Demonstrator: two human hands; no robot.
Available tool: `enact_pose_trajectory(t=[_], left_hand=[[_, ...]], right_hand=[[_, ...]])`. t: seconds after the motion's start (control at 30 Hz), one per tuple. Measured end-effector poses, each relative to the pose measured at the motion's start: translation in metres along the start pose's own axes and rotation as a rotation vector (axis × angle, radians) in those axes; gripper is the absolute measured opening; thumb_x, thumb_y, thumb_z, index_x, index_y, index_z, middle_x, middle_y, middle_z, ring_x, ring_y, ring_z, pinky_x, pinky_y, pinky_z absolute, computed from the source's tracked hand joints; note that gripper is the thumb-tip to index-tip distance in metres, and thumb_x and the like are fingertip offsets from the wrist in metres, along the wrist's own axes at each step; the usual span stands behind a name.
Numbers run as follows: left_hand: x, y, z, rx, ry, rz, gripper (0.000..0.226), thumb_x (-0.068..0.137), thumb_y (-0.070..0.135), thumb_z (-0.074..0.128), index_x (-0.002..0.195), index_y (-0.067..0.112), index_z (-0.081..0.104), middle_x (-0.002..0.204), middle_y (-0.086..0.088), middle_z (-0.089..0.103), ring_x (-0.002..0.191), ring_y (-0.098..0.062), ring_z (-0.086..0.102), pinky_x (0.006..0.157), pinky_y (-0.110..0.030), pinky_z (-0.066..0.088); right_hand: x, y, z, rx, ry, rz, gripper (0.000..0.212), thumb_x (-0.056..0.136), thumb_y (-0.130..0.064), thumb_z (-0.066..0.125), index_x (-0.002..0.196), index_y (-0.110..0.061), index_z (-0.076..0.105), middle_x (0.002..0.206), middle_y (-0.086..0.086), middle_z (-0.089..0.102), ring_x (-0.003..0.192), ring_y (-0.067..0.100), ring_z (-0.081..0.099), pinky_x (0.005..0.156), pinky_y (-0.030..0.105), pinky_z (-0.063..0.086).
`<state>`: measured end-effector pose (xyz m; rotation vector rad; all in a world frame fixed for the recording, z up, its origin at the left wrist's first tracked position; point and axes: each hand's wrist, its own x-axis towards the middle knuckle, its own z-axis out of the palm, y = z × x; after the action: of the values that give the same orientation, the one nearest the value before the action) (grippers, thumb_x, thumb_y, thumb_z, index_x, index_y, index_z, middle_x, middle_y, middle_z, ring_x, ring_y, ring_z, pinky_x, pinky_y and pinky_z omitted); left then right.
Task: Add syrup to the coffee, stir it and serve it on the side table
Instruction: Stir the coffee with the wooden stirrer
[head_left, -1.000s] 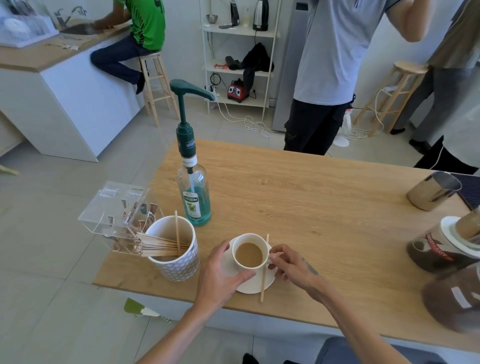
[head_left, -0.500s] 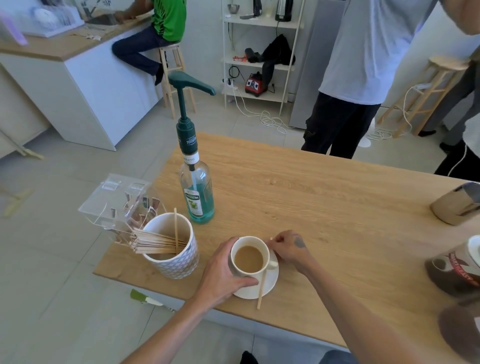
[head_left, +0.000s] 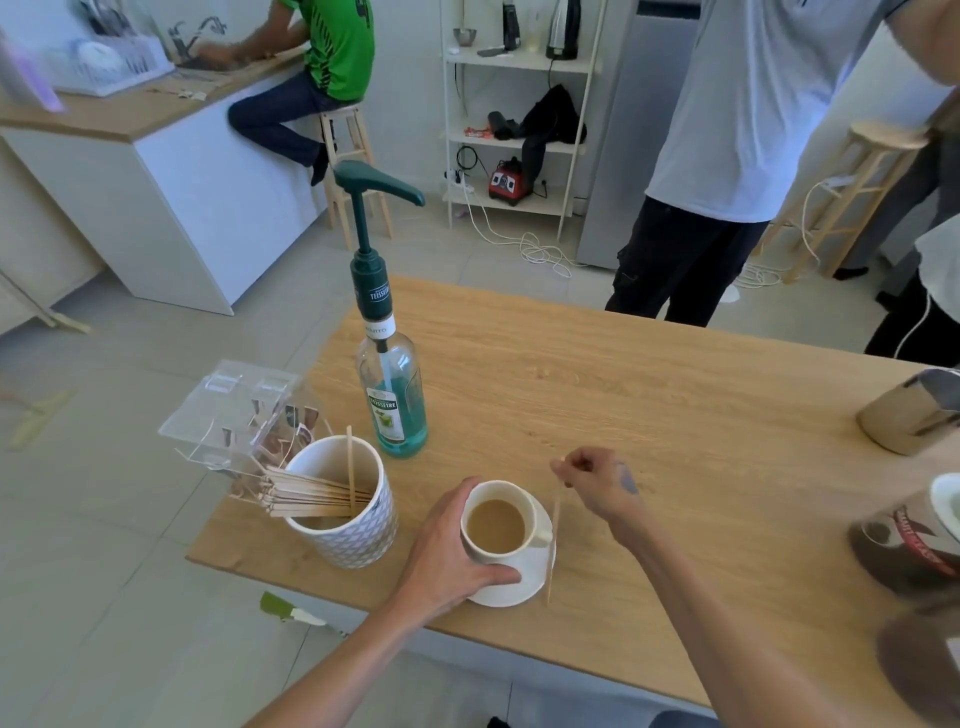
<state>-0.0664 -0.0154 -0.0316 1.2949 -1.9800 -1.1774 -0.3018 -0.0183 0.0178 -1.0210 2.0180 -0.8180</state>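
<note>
A white cup of milky coffee (head_left: 495, 525) stands on a white saucer (head_left: 524, 582) near the front edge of the wooden table (head_left: 649, 415). My left hand (head_left: 451, 558) wraps around the cup's left side and the saucer rim. My right hand (head_left: 597, 483) is just right of the cup and pinches the top end of a wooden stir stick (head_left: 552, 545), whose lower end rests by the saucer's right edge. The syrup bottle (head_left: 390, 384), with green liquid and a dark green pump, stands behind and to the left of the cup.
A patterned white cup (head_left: 343, 504) full of wooden sticks and a clear plastic box (head_left: 234, 415) sit at the table's left corner. A metal jug (head_left: 914, 410) and blurred jars (head_left: 914, 540) are at the right. A person (head_left: 727, 156) stands behind the table.
My right hand has lifted the top of the stir stick up and away from the cup's handle. My left hand has closed further around the cup. The camera has shifted left.
</note>
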Motion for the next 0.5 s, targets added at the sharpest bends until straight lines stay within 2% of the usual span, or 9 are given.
enact_pose_trajectory(t=[0.1, 0.2, 0.27, 0.37, 0.5], left_hand=[[0.003, -0.002, -0.001, 0.014, 0.004, 0.035, 0.105, 0.047, 0.054, 0.1, 0.137, 0.04, 0.049, 0.132, 0.021, 0.06, 0.126, -0.007, 0.057, 0.104, -0.044, 0.051], [0.005, -0.001, -0.002, 0.005, 0.004, 0.061, 0.095, 0.05, 0.049, 0.099, 0.131, 0.042, 0.051, 0.126, 0.023, 0.061, 0.121, -0.005, 0.059, 0.101, -0.043, 0.052], [0.006, -0.003, -0.001, -0.009, 0.01, 0.07, 0.092, 0.052, 0.046, 0.099, 0.13, 0.041, 0.052, 0.126, 0.021, 0.062, 0.12, -0.007, 0.06, 0.099, -0.044, 0.053], [0.005, -0.008, 0.0, -0.016, 0.002, 0.074, 0.092, 0.054, 0.048, 0.098, 0.133, 0.037, 0.051, 0.127, 0.019, 0.063, 0.119, -0.008, 0.061, 0.099, -0.044, 0.053], [0.004, -0.01, -0.001, 0.001, -0.019, 0.092, 0.094, 0.054, 0.052, 0.096, 0.134, 0.038, 0.05, 0.127, 0.021, 0.062, 0.119, -0.005, 0.06, 0.099, -0.04, 0.054]], right_hand=[[-0.016, -0.018, -0.023, -0.019, 0.157, -0.157, 0.025, 0.087, -0.025, 0.071, 0.072, -0.007, 0.065, 0.063, 0.003, 0.063, 0.058, 0.016, 0.051, 0.056, 0.031, 0.038], [-0.038, -0.039, -0.048, -0.061, 0.363, -0.281, 0.021, 0.086, -0.025, 0.071, 0.072, -0.012, 0.064, 0.065, 0.004, 0.07, 0.059, 0.018, 0.063, 0.052, 0.02, 0.042], [-0.055, -0.051, -0.061, -0.02, 0.472, -0.336, 0.018, 0.086, -0.024, 0.071, 0.073, -0.014, 0.064, 0.063, 0.003, 0.07, 0.056, 0.018, 0.064, 0.053, 0.021, 0.048], [-0.08, -0.06, -0.061, 0.119, 0.549, -0.378, 0.015, 0.086, -0.019, 0.072, 0.073, -0.015, 0.065, 0.059, 0.002, 0.069, 0.05, 0.02, 0.064, 0.052, 0.032, 0.054], [-0.098, -0.055, -0.046, 0.25, 0.63, -0.352, 0.014, 0.089, -0.011, 0.07, 0.079, -0.021, 0.071, 0.06, -0.001, 0.07, 0.047, 0.006, 0.064, 0.048, 0.024, 0.055]])
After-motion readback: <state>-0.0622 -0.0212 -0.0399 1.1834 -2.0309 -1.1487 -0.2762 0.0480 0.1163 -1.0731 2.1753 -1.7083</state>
